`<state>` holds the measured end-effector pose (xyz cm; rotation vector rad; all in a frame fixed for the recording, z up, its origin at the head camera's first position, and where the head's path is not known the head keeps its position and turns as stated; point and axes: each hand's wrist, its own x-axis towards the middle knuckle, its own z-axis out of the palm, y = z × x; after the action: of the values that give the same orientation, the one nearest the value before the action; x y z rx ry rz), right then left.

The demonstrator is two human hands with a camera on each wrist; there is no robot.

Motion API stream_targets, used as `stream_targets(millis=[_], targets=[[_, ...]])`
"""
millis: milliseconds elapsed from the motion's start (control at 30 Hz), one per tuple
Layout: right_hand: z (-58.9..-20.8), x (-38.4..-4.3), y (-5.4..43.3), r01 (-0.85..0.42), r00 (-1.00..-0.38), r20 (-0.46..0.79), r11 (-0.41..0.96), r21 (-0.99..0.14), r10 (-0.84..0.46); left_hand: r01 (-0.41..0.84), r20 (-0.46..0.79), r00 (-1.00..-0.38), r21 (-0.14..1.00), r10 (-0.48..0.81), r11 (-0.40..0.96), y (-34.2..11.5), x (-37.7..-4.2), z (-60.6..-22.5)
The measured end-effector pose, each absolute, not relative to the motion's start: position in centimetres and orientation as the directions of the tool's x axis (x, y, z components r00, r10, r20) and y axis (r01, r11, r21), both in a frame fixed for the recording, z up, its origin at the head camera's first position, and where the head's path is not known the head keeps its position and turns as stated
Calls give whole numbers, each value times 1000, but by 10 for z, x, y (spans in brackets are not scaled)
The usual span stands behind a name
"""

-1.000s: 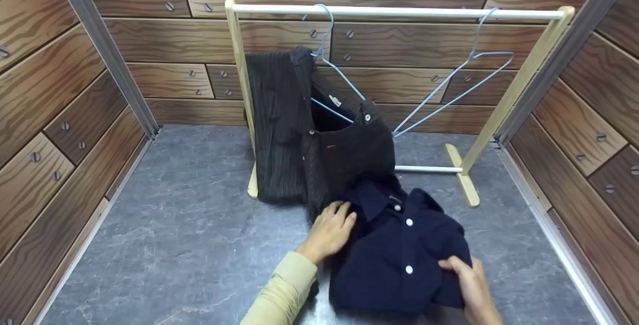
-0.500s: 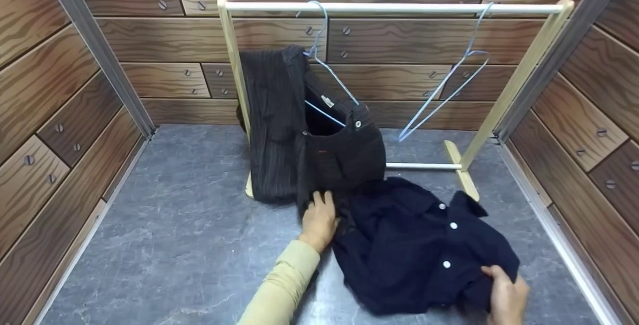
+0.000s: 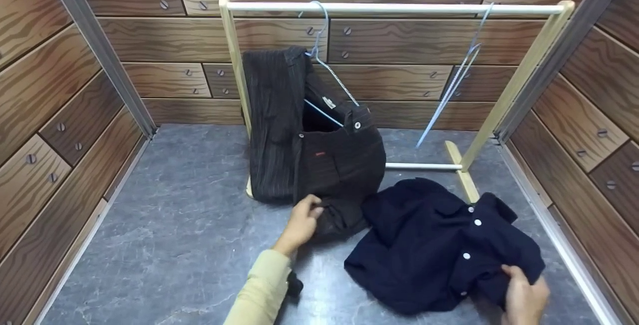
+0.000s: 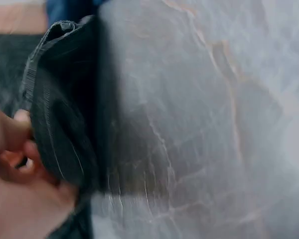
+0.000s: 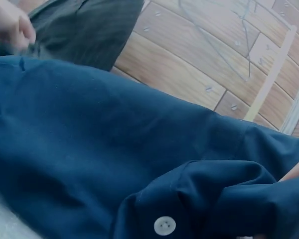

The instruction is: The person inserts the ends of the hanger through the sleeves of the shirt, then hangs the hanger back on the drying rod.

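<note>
My left hand pinches the lower edge of dark pinstriped trousers, which hang slung over a blue hanger with the buttoned waist sagging toward me. In the left wrist view, thumb and fingers hold the stitched hem of dark cloth. To the right, my right hand grips the edge of a navy shirt with white buttons, spread loosely over the floor. The right wrist view shows the shirt's cloth in folds; most of the right hand is hidden there.
A wooden clothes rack stands at the back, its foot just behind the shirt. A bare blue hanger hangs at its right, seen nearly edge-on. Wood-patterned walls enclose a grey marbled floor.
The shirt has been drawn right, away from the trousers, by my right hand. My left hand has shifted a little left, exposing the trousers' lower part. The bare hanger has turned edge-on.
</note>
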<state>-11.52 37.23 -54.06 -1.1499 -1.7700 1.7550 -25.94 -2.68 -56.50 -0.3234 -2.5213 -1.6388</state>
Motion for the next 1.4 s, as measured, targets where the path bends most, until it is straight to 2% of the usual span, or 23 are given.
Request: stream_targets(millis=[67,100,167,233,267,300,367,467,533,600,667,733,833,933,1000,1067,1200,1300,1400], targets=[[-543,-118,372,301,-607,-271,-99,-948,747,114,111,-991,992,73,45,-36,-257,-562],[-544,-119,371,310,-616,-268,-85,-947,740,45,53,-997,989,59,-138,-41,-255,-560],[-546,-122,368,322,-641,-257,-50,-945,723,-31,-18,-999,886,32,-462,-52,-250,-557],[-548,-125,363,363,-681,-245,27,-931,690,-33,-52,-999,761,-10,-648,-64,-246,-554],[-549,-127,360,379,-714,-238,77,-922,659,-15,-62,-997,741,-46,-672,-69,-244,-552],[-550,-129,357,401,-744,-245,122,-908,622,20,-62,-993,755,-102,-656,-74,-243,-550],[-552,-131,350,426,-808,-261,219,-878,528,107,-20,-969,863,-244,-494,-82,-240,-548],[-554,-137,338,425,-876,-279,357,-832,394,117,80,-896,991,-437,-59,-88,-237,-547],[-554,-140,330,412,-898,-280,421,-808,340,124,208,-837,973,-506,194,-86,-232,-547],[-554,-144,325,384,-916,-263,475,-792,303,191,356,-780,919,-515,346,-80,-226,-544],[-553,-146,321,361,-927,-244,505,-784,283,313,520,-712,836,-471,450,-71,-219,-537],[-552,-147,319,346,-934,-233,527,-776,271,482,667,-650,733,-365,480,-59,-212,-527],[-551,-147,318,346,-935,-239,531,-774,260,711,816,-562,562,-139,422,-36,-204,-513],[-550,-146,320,379,-924,-290,490,-785,250,827,866,-492,434,87,357,-9,-197,-506],[-549,-143,325,399,-915,-313,459,-794,253,852,847,-482,393,225,347,11,-193,-508],[-549,-141,330,410,-909,-322,433,-803,265,855,786,-502,389,360,343,27,-189,-514],[-548,-136,343,415,-904,-302,452,-790,303,820,579,-570,354,583,450,52,-189,-535],[-546,-134,352,418,-900,-263,517,-747,347,760,364,-650,294,667,580,59,-193,-549],[-549,-132,360,395,-895,-156,580,-713,417,687,148,-722,271,676,674,61,-192,-558]])
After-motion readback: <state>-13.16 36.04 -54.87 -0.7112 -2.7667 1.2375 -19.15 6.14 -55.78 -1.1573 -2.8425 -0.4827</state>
